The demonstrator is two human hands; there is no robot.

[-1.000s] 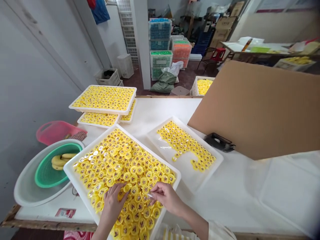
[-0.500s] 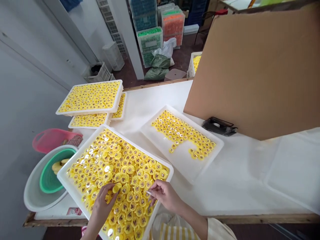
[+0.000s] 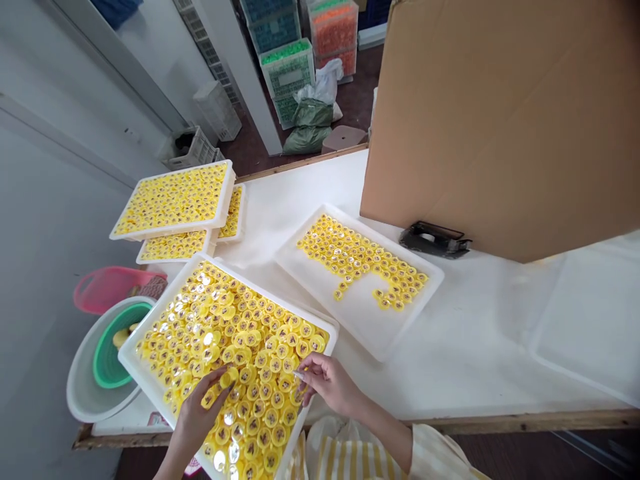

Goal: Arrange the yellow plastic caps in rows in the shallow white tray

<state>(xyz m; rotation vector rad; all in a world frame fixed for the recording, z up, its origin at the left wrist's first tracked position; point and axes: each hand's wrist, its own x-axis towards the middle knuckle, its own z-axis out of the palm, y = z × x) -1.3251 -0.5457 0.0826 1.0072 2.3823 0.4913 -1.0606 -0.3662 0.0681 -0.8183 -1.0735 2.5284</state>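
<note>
- While the left hand (image 3: 194, 419) pinches a yellow cap (image 3: 228, 377) at its rim, a second cap (image 3: 209, 399) rests against the palm side, perhaps held too
- The right hand (image 3: 330, 383) curves loosely at the near edge of the caps, fingers part-open; I cannot tell whether it grasps anything
- Both hands work over a white tray (image 3: 129, 357), packed with caps lying in overlapping layers, some flashing silver
- A light rim pinch seems best here, since the caps lie packed and a flat grab would disturb their neighbours
- A second tray (image 3: 385, 333) holds a thinner, winding band of caps, with bare white plastic around it
- Two more trays (image 3: 173, 259) sit beyond, under a full stacked tray (image 3: 173, 237)
- Brown marks on the caps are too small to read
- A small red-and-white packet (image 3: 159, 419) by the near tray shows no legible writing
</note>
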